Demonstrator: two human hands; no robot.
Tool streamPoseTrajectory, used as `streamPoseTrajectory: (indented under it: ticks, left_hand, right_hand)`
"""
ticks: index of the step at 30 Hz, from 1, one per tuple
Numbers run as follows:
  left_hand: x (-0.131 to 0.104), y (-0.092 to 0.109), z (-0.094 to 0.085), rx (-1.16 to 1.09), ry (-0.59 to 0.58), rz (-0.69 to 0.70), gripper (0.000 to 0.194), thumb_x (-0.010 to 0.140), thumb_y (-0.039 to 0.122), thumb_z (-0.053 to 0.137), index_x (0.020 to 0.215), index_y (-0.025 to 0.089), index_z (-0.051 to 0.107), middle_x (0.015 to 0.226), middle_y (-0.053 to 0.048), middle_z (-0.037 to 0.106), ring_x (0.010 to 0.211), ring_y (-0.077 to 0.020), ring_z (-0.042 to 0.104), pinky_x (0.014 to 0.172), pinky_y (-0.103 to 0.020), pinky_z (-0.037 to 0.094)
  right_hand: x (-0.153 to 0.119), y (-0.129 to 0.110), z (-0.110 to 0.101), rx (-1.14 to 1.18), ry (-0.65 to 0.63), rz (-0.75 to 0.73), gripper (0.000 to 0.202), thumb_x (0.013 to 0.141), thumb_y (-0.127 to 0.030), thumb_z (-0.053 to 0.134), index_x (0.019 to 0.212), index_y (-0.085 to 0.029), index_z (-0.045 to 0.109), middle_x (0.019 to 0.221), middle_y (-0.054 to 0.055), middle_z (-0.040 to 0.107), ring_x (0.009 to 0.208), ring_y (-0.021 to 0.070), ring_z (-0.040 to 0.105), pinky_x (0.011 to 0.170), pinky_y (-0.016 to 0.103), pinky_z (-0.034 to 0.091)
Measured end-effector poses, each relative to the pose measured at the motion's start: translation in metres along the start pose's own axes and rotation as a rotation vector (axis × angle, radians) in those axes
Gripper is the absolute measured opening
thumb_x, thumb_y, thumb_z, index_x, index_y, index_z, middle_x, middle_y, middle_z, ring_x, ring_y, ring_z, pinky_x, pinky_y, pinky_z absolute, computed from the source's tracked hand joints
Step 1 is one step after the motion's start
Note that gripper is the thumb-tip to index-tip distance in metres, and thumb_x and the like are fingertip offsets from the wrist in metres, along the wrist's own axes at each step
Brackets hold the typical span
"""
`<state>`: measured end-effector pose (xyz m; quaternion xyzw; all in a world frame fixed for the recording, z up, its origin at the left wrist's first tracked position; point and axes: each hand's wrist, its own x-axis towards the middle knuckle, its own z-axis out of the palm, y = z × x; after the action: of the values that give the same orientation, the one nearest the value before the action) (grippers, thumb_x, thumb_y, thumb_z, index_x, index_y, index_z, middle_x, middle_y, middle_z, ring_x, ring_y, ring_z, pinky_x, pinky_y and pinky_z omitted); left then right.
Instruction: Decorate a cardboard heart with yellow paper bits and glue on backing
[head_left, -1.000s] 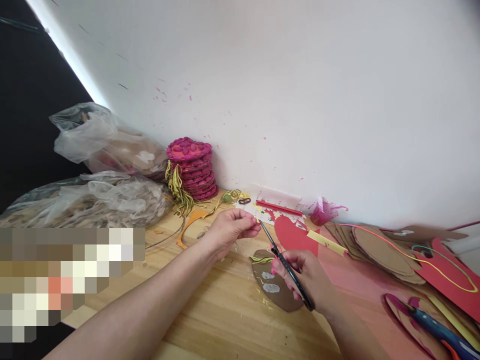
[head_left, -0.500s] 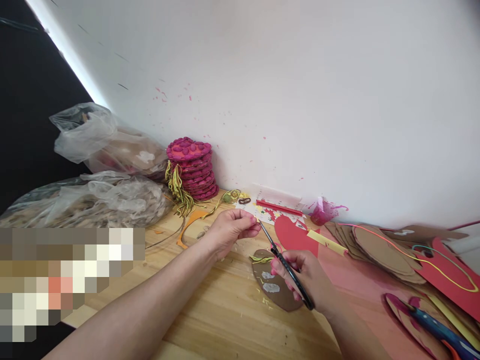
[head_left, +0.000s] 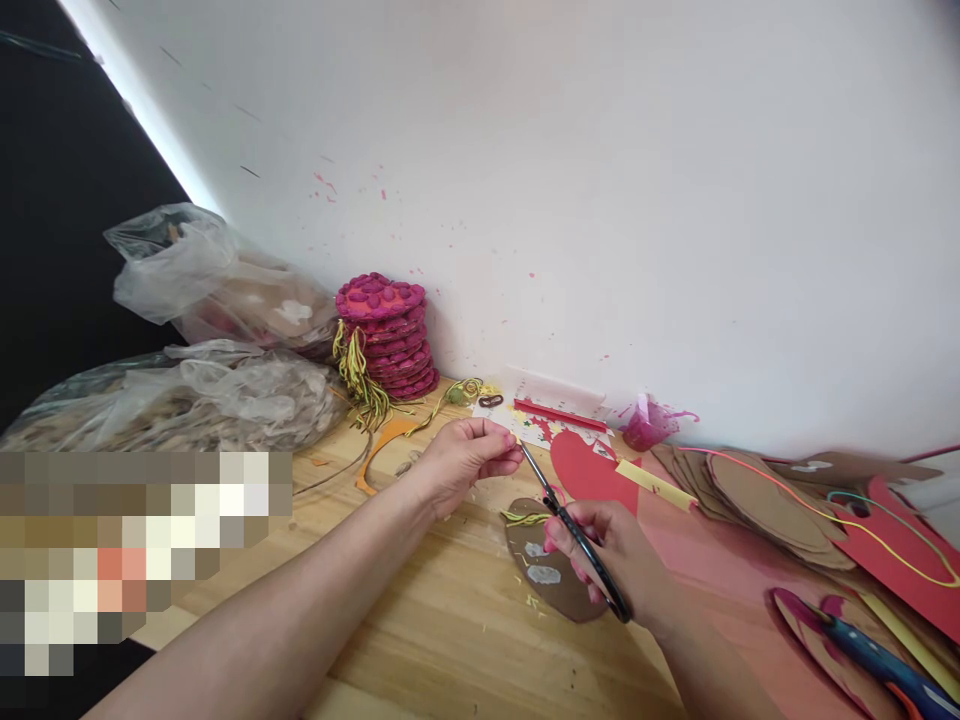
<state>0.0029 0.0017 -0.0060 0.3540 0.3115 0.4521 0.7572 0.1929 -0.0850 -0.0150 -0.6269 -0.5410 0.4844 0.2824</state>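
Observation:
My right hand (head_left: 600,550) is wrapped round the black handles of the scissors (head_left: 551,497), whose blades point up and left. At the blade tips, my left hand (head_left: 474,458) pinches something small and yellowish, too small to name. Below the scissors a brown cardboard disc (head_left: 559,600) lies on the wooden table (head_left: 420,640). It bears yellow-green threads (head_left: 525,518), two whitish patches and small yellow scraps. Small stars and scraps (head_left: 534,428) lie on white paper behind my hands, beside a red paper piece (head_left: 585,468).
Magenta discs (head_left: 390,345) stand stacked near the wall, with yellow-green tassels (head_left: 360,375). Plastic bags (head_left: 225,390) fill the left. Cardboard ovals (head_left: 757,495), a pink-stained cup (head_left: 643,425), red sheets and a blue-handled tool (head_left: 885,660) are at the right.

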Motion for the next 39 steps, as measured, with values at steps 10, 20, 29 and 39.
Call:
streamPoseTrajectory:
  ticks: [10,20,29,39]
  left_hand:
    - [0.0,0.0,0.0,0.007,0.008,0.008,0.025,0.063,0.021,0.085,0.07,0.009,0.064,0.069,-0.006,0.068,0.062,-0.0106,0.065,0.065,-0.021,0.056]
    - [0.0,0.0,-0.001,0.013,0.016,0.005,0.023,0.063,0.019,0.084,0.07,0.008,0.064,0.068,-0.006,0.068,0.062,-0.0106,0.065,0.065,-0.021,0.057]
    - [0.002,0.0,-0.001,0.022,0.027,0.002,0.021,0.064,0.017,0.083,0.069,0.008,0.064,0.067,-0.007,0.068,0.061,-0.0113,0.066,0.064,-0.021,0.057]
    - [0.003,-0.001,-0.004,0.016,0.023,0.019,0.03,0.057,0.023,0.086,0.07,0.008,0.064,0.071,-0.008,0.069,0.064,-0.0122,0.066,0.064,-0.021,0.057]
  right_hand:
    - [0.0,-0.003,0.001,-0.003,0.008,0.045,0.036,0.074,-0.047,0.07,0.063,-0.016,0.054,0.043,-0.007,0.041,0.031,0.0049,0.035,0.029,0.017,0.029]
    - [0.001,0.0,0.001,-0.008,0.002,0.053,0.028,0.076,-0.041,0.067,0.067,-0.015,0.059,0.043,-0.007,0.043,0.031,0.0059,0.036,0.029,0.018,0.029]
    - [-0.002,-0.01,0.001,-0.044,0.019,0.049,0.038,0.075,-0.051,0.068,0.065,-0.016,0.06,0.04,-0.007,0.04,0.032,0.0062,0.034,0.033,0.021,0.026]
    - [0.005,0.001,0.006,-0.042,0.047,0.019,0.041,0.076,-0.056,0.066,0.068,-0.016,0.058,0.045,-0.006,0.044,0.032,0.0051,0.035,0.032,0.019,0.029]
